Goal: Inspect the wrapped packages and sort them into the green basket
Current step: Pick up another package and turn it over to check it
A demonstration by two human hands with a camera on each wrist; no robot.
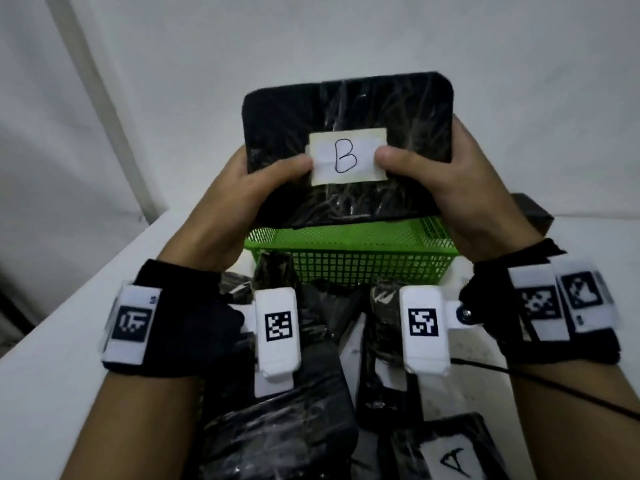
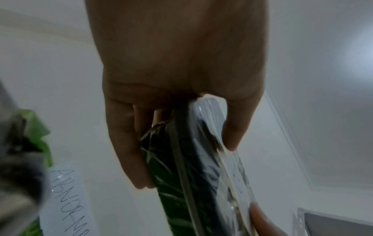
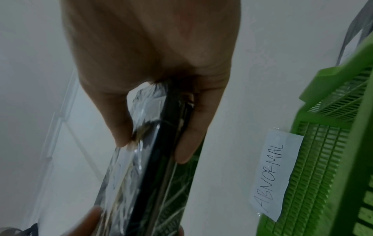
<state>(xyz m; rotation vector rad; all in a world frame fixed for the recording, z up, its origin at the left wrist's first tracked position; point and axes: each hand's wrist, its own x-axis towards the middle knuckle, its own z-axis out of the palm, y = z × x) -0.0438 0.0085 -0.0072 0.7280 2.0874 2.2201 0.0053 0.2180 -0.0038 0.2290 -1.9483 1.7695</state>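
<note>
Both hands hold up a flat black package (image 1: 349, 109) wrapped in clear film, with a white label marked "B" (image 1: 347, 156) facing me. My left hand (image 1: 242, 199) grips its left edge, thumb on the front beside the label. My right hand (image 1: 460, 188) grips the right edge the same way. The package hangs above the green mesh basket (image 1: 349, 258). In the left wrist view the left hand (image 2: 177, 127) pinches the package (image 2: 193, 175) edge-on, fingers behind. In the right wrist view the right hand (image 3: 157, 121) pinches the package (image 3: 153, 183) too.
Several more black wrapped packages (image 1: 284, 434) lie on the white table (image 1: 52, 393) near me, one labelled "A" (image 1: 453, 459). A green basket (image 3: 331, 159) carries a paper tag reading "ABNORMAL" (image 3: 272, 175). A dark box (image 1: 531, 211) sits at the back right. A black cable (image 1: 554, 386) crosses the right side.
</note>
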